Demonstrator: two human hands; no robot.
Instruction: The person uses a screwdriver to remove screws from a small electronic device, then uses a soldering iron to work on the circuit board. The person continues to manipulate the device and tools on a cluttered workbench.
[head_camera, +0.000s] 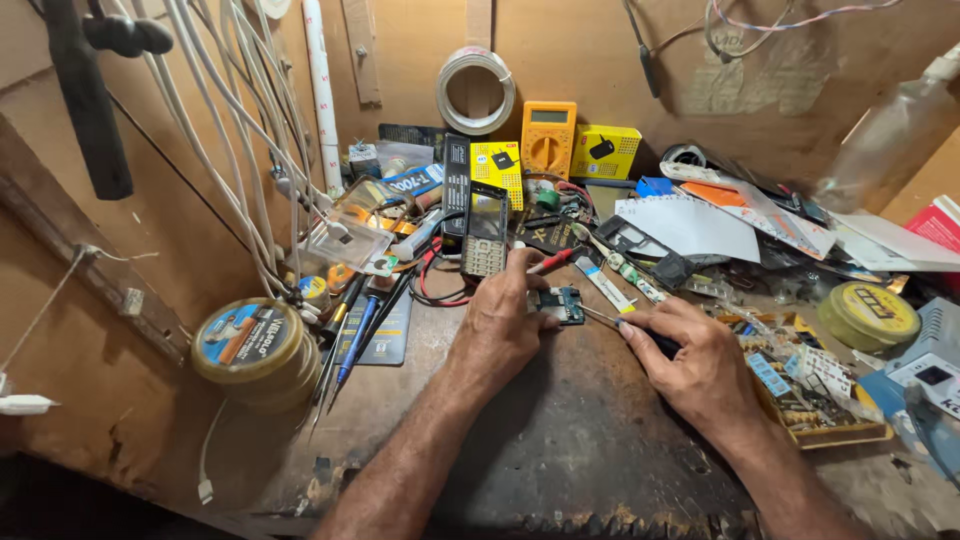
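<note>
small circuit board (560, 304) pinned at workbench (560, 450) centre by left hand (500, 325) fingertips; right hand (695, 365) closed on thin tool (610, 320), tip touching board's right edge.

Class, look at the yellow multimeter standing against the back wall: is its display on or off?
Cannot tell for certain. The yellow multimeter leans upright against the wall; its screen looks blank grey, with no digits visible.

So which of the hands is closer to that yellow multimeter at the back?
Left. The left hand sits almost straight below the yellow multimeter, pinning a small circuit board. The right hand lies lower and further right, holding a thin tool.
</note>
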